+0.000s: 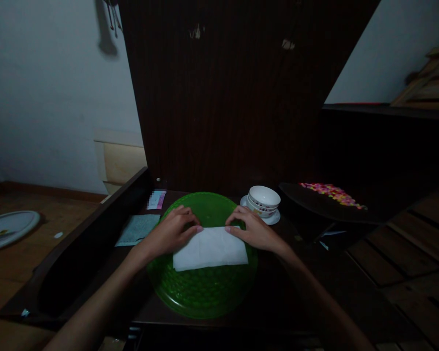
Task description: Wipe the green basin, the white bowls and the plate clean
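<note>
Left of the green tray (205, 295) lies a pale sheet (136, 230). On the tray, my left hand (176, 229) and right hand (254, 228) pinch the far edge of a white cloth (212, 249), perhaps paper. Right of the tray: stacked bowls (264, 200).

Cloth (211, 251) on tray (205, 295) just behind front edge of desk (272, 297), bowls (264, 196) on saucer (274, 219) toward back-right corner, paper (136, 229) near left edge

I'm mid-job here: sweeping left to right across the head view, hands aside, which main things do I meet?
White oval item on the floor → pale green sheet → folded white sheet → stacked bowls → multicoloured patch.
</note>
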The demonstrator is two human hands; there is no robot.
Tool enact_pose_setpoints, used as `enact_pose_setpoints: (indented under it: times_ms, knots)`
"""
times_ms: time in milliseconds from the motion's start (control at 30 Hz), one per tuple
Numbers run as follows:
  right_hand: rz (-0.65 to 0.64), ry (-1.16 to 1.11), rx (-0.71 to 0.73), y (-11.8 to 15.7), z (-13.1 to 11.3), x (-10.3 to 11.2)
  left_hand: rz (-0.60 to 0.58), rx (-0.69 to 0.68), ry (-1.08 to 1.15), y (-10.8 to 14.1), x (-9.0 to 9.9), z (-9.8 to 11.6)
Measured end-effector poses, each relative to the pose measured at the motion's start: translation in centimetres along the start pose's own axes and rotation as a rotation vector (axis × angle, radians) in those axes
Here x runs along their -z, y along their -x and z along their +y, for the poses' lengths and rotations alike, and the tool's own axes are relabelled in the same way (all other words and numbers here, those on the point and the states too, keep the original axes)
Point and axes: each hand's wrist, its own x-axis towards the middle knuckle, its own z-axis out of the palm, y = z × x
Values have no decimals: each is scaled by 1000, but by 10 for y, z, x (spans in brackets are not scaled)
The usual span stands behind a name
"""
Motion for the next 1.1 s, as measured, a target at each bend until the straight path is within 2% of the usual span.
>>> enact_pose_setpoints:
  times_ms: [133, 267, 467, 633, 767, 933, 1100]
  knots:
    - [-45, -53, 12, 0, -6, 6, -7, 4, 75, -2, 5, 2]
    - [-7, -112, -17, 9, -24, 20, -57, 63, 247, 2, 14, 7]
    - [0, -174, 6, 16, -49, 41, -233, 96, 563, 9, 32, 10]
    - [1, -262, 4, 6, -58, 47, -394, 66, 657, 4, 45, 23]
    - [6, -268, 29, -2, -69, 52, -354, 18, 715, -2, 40, 34]
    - [32, -197, 58, -11, -76, 62, -300, 218, 867, -8, 22, 34]
    - [83, -94, 121, -13, -91, 64, -243, 320, 899, -13, 19, 28]
